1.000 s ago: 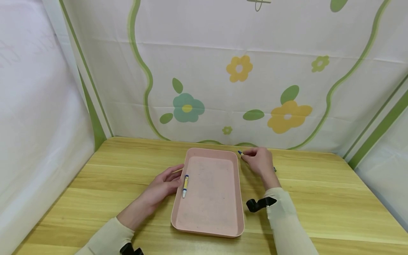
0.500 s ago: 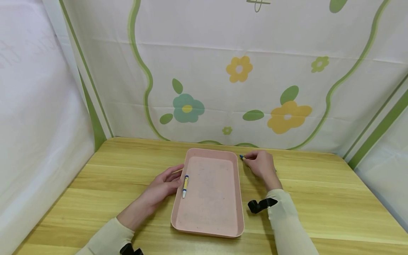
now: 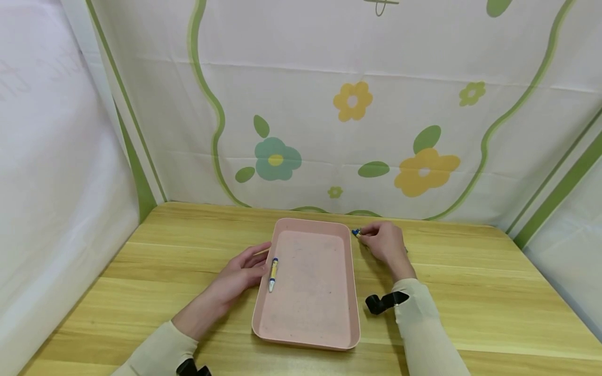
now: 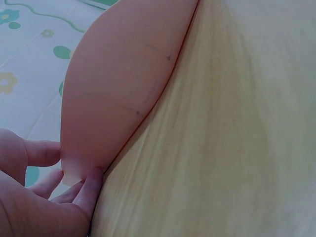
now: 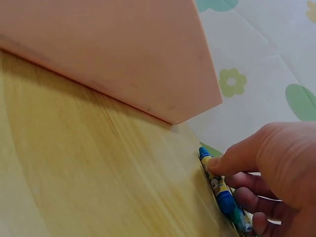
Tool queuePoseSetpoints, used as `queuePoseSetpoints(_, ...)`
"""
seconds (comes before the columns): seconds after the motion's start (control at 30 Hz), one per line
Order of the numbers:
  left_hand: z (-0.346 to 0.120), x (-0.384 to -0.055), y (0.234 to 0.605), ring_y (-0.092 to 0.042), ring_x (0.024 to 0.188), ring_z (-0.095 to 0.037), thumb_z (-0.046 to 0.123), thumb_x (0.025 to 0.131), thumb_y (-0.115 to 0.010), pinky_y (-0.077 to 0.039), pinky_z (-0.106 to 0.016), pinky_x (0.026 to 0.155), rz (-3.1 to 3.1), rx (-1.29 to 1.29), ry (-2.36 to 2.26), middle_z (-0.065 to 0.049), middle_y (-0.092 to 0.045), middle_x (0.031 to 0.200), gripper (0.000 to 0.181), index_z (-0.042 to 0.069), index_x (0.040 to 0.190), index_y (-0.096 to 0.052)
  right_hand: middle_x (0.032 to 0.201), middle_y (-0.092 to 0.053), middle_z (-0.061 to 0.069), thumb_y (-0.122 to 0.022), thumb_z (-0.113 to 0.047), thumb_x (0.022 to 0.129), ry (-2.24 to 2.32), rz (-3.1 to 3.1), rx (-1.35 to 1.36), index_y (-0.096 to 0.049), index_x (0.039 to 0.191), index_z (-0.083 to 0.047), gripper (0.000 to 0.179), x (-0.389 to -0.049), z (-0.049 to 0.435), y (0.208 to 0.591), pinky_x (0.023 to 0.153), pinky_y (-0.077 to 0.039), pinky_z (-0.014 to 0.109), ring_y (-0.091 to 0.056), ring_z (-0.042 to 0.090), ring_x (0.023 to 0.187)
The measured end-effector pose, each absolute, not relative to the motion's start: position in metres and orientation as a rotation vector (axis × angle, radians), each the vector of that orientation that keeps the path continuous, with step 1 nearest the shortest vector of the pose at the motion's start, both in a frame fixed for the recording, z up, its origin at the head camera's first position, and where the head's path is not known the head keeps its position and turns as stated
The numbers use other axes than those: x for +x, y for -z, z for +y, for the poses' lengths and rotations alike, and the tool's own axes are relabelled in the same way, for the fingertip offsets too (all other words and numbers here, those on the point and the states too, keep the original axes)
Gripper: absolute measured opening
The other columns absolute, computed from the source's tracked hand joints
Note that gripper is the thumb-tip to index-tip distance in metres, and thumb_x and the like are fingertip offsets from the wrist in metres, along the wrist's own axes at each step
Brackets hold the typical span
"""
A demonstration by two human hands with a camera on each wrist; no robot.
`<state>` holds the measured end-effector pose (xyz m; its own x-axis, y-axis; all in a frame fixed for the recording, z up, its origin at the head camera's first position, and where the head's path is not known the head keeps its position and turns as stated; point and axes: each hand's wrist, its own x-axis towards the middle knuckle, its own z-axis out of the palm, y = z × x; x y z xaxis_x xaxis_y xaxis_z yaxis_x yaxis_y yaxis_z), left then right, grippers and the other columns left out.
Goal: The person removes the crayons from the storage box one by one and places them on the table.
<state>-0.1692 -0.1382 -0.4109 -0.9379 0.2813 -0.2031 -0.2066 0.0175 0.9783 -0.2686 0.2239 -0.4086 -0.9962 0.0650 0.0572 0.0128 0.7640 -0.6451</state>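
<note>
A pink rectangular tray lies lengthwise in front of me. Inside it, along the left wall, is a white-tipped crayon with a yellow and blue wrapper. My left hand rests its extended fingers against the outside of that wall, fingertips at the rim in the left wrist view. Past the tray's far right corner, my right hand pinches a blue crayon with a yellow wrapper between thumb and fingers, low over the table. Under the curled fingers, a second crayon with a green part is partly hidden.
The wooden table ends at the back against a white curtain printed with flowers and leaves. More white cloth hangs along the left side. A black wrist mount sticks out from the right sleeve.
My right hand has shifted slightly toward me and to the right with the blue crayon, whose end has changed angle. The left hand and the tray stay put.
</note>
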Motion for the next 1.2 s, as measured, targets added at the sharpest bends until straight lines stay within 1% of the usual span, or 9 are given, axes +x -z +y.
queuePoseSetpoints(0.1, -0.138, -0.169, 0.411, -0.039, 0.157, -0.036, 0.013, 0.107, -0.059, -0.045, -0.044, 0.120, 1.959, 0.079, -1.988, -0.020, -0.036, 0.171, 0.061, 0.012, 0.164, -0.038, 0.103, -0.082, 0.009, -0.078, -0.020, 0.095, -1.044, -2.883, -0.051, -0.083, 0.105, -0.010, 0.015, -0.268, 0.224, 0.408, 0.095, -0.057, 0.050, -0.072, 0.031, 0.105)
queuePoseSetpoints(0.3, -0.139, -0.170, 0.412, -0.040, 0.157, -0.037, 0.013, 0.107, -0.059, -0.046, -0.042, 0.118, 1.962, 0.073, -1.989, -0.020, -0.037, 0.171, 0.061, 0.012, 0.164, -0.038, 0.111, -0.081, 0.011, -0.075, -0.022, 0.097, -1.052, -2.870, -0.018, -0.083, 0.109, -0.010, 0.018, -0.268, 0.226, 0.407, 0.096, -0.057, 0.049, -0.071, 0.033, 0.111)
queuePoseSetpoints(0.5, -0.139, -0.169, 0.411, -0.041, 0.156, -0.036, 0.014, 0.107, -0.060, -0.048, -0.040, 0.117, 1.967, 0.072, -1.986, -0.019, -0.037, 0.171, 0.060, 0.013, 0.164, -0.038, 0.110, -0.081, 0.011, -0.073, -0.025, 0.098, -1.061, -2.837, -0.007, -0.082, 0.109, -0.011, 0.020, -0.268, 0.224, 0.401, 0.093, -0.058, 0.047, -0.073, 0.031, 0.106)
queuePoseSetpoints(0.67, -0.139, -0.170, 0.412, -0.041, 0.156, -0.036, 0.013, 0.108, -0.059, -0.048, -0.040, 0.116, 1.965, 0.072, -1.988, -0.019, -0.038, 0.171, 0.060, 0.014, 0.164, -0.039, 0.117, -0.079, 0.014, -0.071, -0.028, 0.101, -1.135, -2.833, -0.014, -0.080, 0.118, -0.009, 0.027, -0.264, 0.220, 0.389, 0.093, -0.058, 0.048, -0.071, 0.033, 0.109)
queuePoseSetpoints(0.77, -0.139, -0.170, 0.412, -0.042, 0.155, -0.037, 0.013, 0.108, -0.059, -0.048, -0.042, 0.117, 1.962, 0.082, -1.988, -0.020, -0.037, 0.171, 0.060, 0.013, 0.164, -0.038, 0.120, -0.078, 0.014, -0.069, -0.029, 0.102, -1.175, -2.832, -0.015, -0.079, 0.121, -0.009, 0.028, -0.261, 0.217, 0.381, 0.091, -0.059, 0.046, -0.071, 0.032, 0.109)
queuePoseSetpoints(0.9, -0.138, -0.170, 0.412, -0.042, 0.155, -0.037, 0.012, 0.107, -0.058, -0.047, -0.043, 0.118, 1.961, 0.084, -1.989, -0.020, -0.037, 0.171, 0.060, 0.012, 0.164, -0.038, 0.118, -0.078, 0.014, -0.069, -0.030, 0.102, -1.174, -2.812, 0.027, -0.080, 0.120, -0.010, 0.028, -0.258, 0.210, 0.371, 0.090, -0.059, 0.045, -0.072, 0.030, 0.106)
queuePoseSetpoints(1.07, -0.138, -0.170, 0.412, -0.041, 0.156, -0.038, 0.011, 0.107, -0.058, -0.046, -0.044, 0.119, 1.958, 0.080, -1.994, -0.021, -0.037, 0.171, 0.061, 0.012, 0.164, -0.038, 0.114, -0.079, 0.014, -0.070, -0.027, 0.102, -1.165, -2.764, 0.100, -0.081, 0.117, -0.009, 0.026, -0.256, 0.200, 0.365, 0.092, -0.059, 0.048, -0.072, 0.032, 0.106)
queuePoseSetpoints(1.2, -0.139, -0.170, 0.412, -0.042, 0.155, -0.038, 0.011, 0.107, -0.058, -0.047, -0.044, 0.118, 1.960, 0.078, -1.991, -0.020, -0.037, 0.171, 0.060, 0.012, 0.164, -0.037, 0.114, -0.079, 0.014, -0.071, -0.026, 0.101, -1.187, -2.752, 0.119, -0.080, 0.120, -0.008, 0.027, -0.256, 0.193, 0.365, 0.089, -0.060, 0.044, -0.072, 0.031, 0.105)
